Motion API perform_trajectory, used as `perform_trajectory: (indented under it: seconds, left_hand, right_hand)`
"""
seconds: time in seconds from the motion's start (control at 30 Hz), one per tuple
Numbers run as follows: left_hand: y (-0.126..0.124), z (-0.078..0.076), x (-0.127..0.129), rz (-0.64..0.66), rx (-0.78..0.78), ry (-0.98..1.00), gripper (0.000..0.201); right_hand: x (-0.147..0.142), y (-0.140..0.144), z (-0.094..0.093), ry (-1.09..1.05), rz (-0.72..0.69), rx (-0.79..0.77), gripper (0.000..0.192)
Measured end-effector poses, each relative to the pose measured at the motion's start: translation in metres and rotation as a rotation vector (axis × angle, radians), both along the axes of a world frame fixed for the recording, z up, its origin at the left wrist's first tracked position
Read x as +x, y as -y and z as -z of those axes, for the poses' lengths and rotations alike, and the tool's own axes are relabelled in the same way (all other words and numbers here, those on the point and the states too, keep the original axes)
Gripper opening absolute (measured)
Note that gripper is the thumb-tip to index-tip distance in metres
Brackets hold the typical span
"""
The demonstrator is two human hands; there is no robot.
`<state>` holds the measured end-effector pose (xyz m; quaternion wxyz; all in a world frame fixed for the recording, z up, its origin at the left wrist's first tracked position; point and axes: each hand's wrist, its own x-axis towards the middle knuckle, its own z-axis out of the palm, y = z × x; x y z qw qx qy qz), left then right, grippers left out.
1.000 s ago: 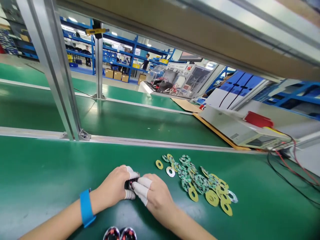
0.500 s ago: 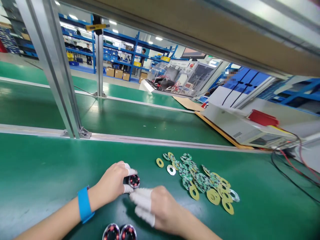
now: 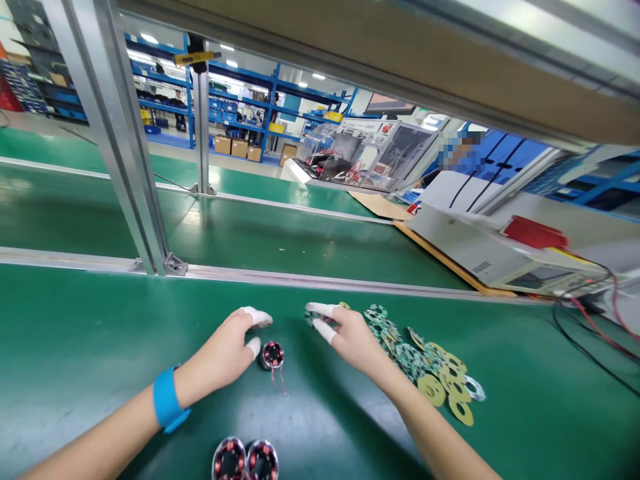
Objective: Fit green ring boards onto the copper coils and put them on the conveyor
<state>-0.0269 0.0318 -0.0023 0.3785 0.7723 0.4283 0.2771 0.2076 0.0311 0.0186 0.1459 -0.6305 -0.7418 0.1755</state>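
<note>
On the green bench stands a small motor stator (image 3: 273,356) with copper windings, its two thin red wires trailing toward me. My left hand (image 3: 227,350) is just left of it, thumb and fingers apart, holding nothing. White finger cots cover the fingertips of both hands. Up and to the right, my right hand (image 3: 350,337) has thumb and forefinger around a small green ring-shaped circuit board (image 3: 310,318), partly hidden by the fingers. A pile of ring-shaped boards (image 3: 410,360), green and yellow sides showing, spreads beside my right forearm, which covers part of it.
Two more stators (image 3: 229,459) sit close together at the near edge of view. An aluminium post (image 3: 125,147) rises at left from a metal rail (image 3: 300,279) behind the work area. A grey-white machine (image 3: 480,250) with loose cables (image 3: 565,333) stands at right.
My left hand has let go of the stator, which now stands alone with its wires showing. My right hand has moved away from it, up and right to the boards, and closed on one.
</note>
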Motion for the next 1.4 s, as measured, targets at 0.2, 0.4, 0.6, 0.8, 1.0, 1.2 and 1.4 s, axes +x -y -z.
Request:
perform_trajectory:
  seconds: [0.2, 0.4, 0.6, 0.8, 1.0, 1.2, 1.4]
  left_hand:
    - [0.009, -0.020, 0.010, 0.009, -0.004, 0.035, 0.026]
    - [0.011, -0.015, 0.016, -0.050, -0.054, 0.137, 0.029]
    - [0.014, -0.012, 0.020, -0.041, 0.004, 0.070, 0.029]
    - [0.016, -0.007, 0.017, -0.079, 0.225, -0.462, 0.047]
    - [0.010, 0.003, 0.018, 0.011, 0.221, -0.464, 0.041]
    - [0.007, 0.009, 0.017, 0.025, 0.259, -0.468, 0.044]
    - [0.008, 0.014, 0.018, 0.017, 0.333, -0.493, 0.048]
  right_hand:
    - [-0.035, 0.021, -0.004, -0.907, -0.141, -0.224, 0.033]
    - [-0.044, 0.035, -0.003, -0.661, -0.088, 0.048, 0.034]
    - [-0.037, 0.037, 0.001, -0.336, -0.176, 0.277, 0.030]
    - [-0.021, 0.017, -0.001, -0.417, -0.040, 0.105, 0.028]
    - [-0.019, 0.008, -0.003, -0.522, -0.040, -0.124, 0.027]
    - [-0.028, 0.015, -0.004, -0.542, -0.120, -0.188, 0.024]
    - [-0.041, 0.027, 0.009, -0.312, -0.255, 0.040, 0.030]
